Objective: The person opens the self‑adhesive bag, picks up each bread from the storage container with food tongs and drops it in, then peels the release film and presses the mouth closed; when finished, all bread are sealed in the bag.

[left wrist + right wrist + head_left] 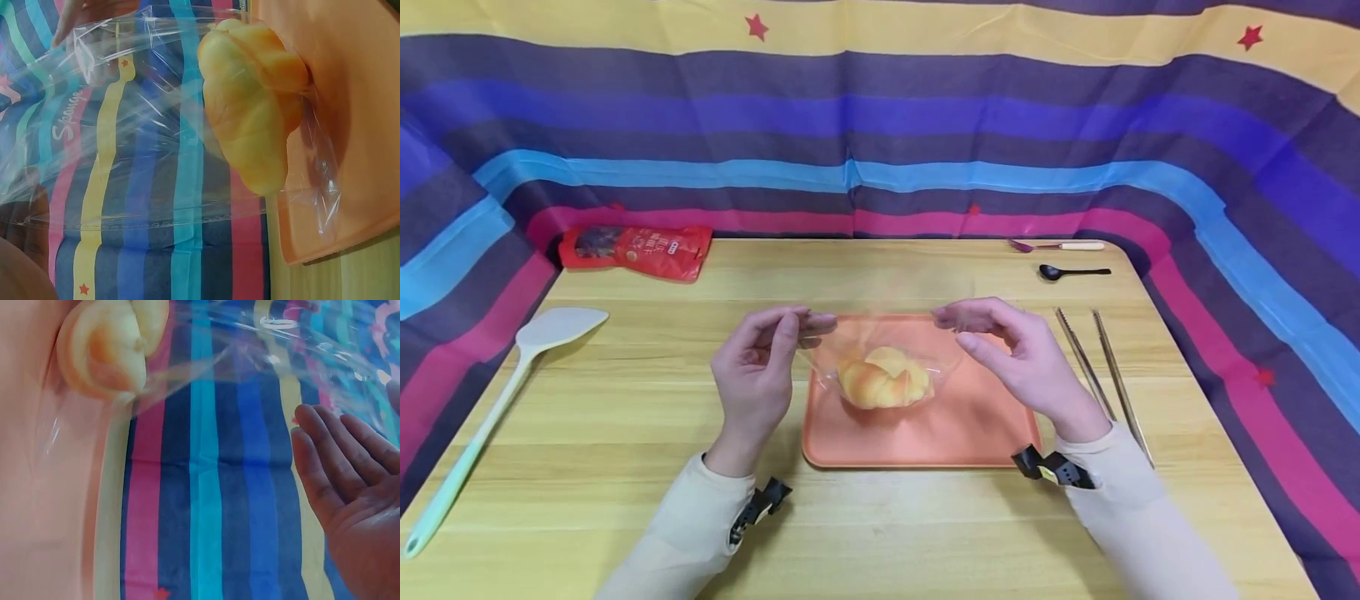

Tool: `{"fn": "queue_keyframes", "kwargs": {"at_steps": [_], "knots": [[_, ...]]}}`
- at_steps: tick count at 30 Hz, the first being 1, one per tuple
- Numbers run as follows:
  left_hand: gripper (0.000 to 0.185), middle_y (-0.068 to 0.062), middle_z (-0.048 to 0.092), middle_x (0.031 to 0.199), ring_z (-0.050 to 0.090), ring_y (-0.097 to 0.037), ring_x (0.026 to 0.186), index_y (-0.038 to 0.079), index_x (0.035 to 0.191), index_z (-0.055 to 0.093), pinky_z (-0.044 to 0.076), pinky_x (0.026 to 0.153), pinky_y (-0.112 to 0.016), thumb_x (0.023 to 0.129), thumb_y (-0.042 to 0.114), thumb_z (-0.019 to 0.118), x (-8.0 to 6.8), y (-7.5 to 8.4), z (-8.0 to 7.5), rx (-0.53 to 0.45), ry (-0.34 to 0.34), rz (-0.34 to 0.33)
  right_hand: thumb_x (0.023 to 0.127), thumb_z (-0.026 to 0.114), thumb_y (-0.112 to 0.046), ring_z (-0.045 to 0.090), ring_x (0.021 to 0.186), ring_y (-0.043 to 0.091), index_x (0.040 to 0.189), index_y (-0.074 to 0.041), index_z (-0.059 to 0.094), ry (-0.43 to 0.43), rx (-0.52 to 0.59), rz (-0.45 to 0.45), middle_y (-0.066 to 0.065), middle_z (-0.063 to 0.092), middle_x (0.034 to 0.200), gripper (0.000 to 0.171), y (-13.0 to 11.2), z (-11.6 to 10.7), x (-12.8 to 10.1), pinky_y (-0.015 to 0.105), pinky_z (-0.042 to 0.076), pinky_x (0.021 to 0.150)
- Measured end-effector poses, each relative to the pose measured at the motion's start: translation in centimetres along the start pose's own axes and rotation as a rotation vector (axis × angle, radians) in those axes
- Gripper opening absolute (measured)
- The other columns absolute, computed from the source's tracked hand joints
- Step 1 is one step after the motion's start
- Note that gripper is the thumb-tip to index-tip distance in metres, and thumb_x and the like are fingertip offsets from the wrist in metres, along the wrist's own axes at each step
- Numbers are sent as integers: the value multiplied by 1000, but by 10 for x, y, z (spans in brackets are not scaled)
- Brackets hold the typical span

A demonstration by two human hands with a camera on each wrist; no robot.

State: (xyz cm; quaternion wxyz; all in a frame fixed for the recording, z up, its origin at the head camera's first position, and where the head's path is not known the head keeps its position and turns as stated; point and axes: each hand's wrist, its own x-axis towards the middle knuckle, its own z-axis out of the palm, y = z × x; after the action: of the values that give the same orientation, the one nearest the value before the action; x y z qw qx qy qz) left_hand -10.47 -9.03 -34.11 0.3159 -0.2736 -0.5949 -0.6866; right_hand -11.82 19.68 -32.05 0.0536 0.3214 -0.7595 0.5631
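A croissant (883,382) sits in the bottom of a clear plastic bag (162,137), above the orange tray (925,442). The bag's open upper part spreads between both hands. On its left side, my left hand (758,358) holds the film between thumb and fingers; some fingers show through the plastic in the left wrist view. Opposite, my right hand (1011,350) pinches the bag's other side, though the contact point is barely visible. Several of its fingers (331,469) extend fairly straight in the right wrist view.
Metal tongs (1105,375) lie right of the tray. Behind them are a black spoon (1071,272) and a small fork (1060,246). A red food packet (640,250) lies at the back left, and a long spatula (497,417) along the left side. Striped cloth (880,125) surrounds the table.
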Motion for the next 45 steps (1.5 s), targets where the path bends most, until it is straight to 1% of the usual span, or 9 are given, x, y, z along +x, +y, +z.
{"fn": "queue_keyframes", "kwargs": {"at_steps": [4,8,12,15,21,26,32,41,45], "knots": [[21,-27,70,91,72,-26,83,-19,101,60,59,68,-32,99,1,57,0,-1,0,2,8,5,94,61,4,66,100,22,115,-2,68,34,-56,-53,8,71,110,23,-6,9,-1,30,52,88],[21,-27,70,91,72,-26,84,-20,101,60,59,68,-33,99,1,57,-1,-1,0,-4,8,2,90,68,1,68,90,16,111,-5,71,72,-172,-117,4,72,106,22,-9,15,-1,31,56,79],[26,-27,70,93,72,-27,86,-21,103,58,59,71,-35,98,5,61,-1,-1,-1,-28,-9,-2,92,64,5,69,82,14,104,-5,73,131,-217,-114,3,73,99,17,-10,20,-2,29,57,73],[30,-25,70,96,71,-27,89,-21,106,57,59,73,-35,96,6,63,-3,-1,-4,-39,-28,-10,97,57,5,70,80,19,100,-5,74,155,-166,-64,2,74,95,20,-11,22,-4,31,58,71],[20,-24,70,99,71,-26,92,-19,110,58,58,78,-34,93,-9,58,-6,-4,-8,4,-50,-41,101,48,3,70,84,23,100,1,72,142,-39,-25,8,73,95,24,-8,20,-6,35,58,73],[15,-25,70,99,71,-27,91,-20,105,60,58,79,-38,93,-15,53,-6,-7,-9,-34,-17,-94,103,45,2,70,89,24,105,5,69,136,6,-28,13,72,100,24,-6,17,-7,36,59,75],[15,-24,71,95,72,-29,83,-19,105,59,59,74,-41,96,-10,53,-2,-1,-12,-101,-11,-144,102,45,4,69,86,29,110,8,65,174,78,-65,20,70,98,22,-8,12,-9,38,59,73],[16,-23,71,89,73,-27,76,-19,104,60,59,73,-41,97,-7,52,1,9,-9,-94,-45,-167,100,43,9,69,76,25,91,8,67,238,114,-189,20,69,86,26,-11,12,-10,30,58,67],[16,-23,71,88,73,-27,77,-19,104,61,58,78,-42,97,-8,52,2,12,-9,-107,-42,-158,100,42,10,70,77,25,93,12,67,258,144,-206,23,68,87,25,-14,12,-10,33,59,68]]}}
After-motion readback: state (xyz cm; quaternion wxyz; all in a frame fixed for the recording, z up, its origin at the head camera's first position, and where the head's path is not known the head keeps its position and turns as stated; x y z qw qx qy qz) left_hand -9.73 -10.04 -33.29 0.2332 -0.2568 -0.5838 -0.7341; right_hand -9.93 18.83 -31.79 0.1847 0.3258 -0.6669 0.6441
